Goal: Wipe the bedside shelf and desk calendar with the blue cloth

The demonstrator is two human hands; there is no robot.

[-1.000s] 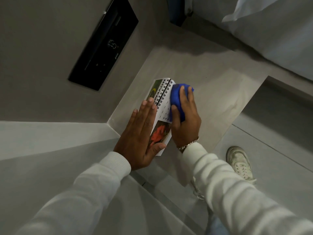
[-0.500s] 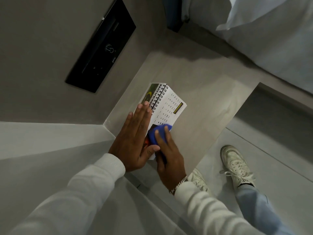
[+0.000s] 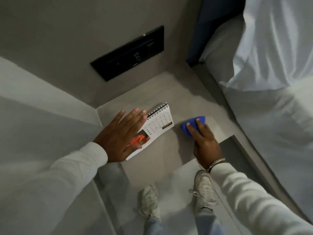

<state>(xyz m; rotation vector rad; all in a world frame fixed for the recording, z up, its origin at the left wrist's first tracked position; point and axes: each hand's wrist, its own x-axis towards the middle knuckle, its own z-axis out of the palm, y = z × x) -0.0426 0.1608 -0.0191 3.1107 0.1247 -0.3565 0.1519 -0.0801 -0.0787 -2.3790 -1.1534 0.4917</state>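
The spiral-bound desk calendar (image 3: 157,125) lies flat on the grey bedside shelf (image 3: 191,99), its white date page and an orange picture facing up. My left hand (image 3: 121,135) rests flat on the calendar's left half, fingers spread. A bunched blue cloth (image 3: 190,125) sits on the bare shelf just right of the calendar. My right hand (image 3: 204,141) presses down on the cloth with its fingers over it, a metal bracelet at the wrist.
A black switch panel (image 3: 130,53) is set in the wall behind the shelf. A bed with white linen (image 3: 274,102) borders the shelf on the right, with a dark blue headboard (image 3: 201,34). My white shoes (image 3: 203,189) stand on the floor below.
My right hand has carried the blue cloth off the calendar and onto the shelf to its right. The left hand stays flat on the calendar. The camera has swung right, showing more bed.
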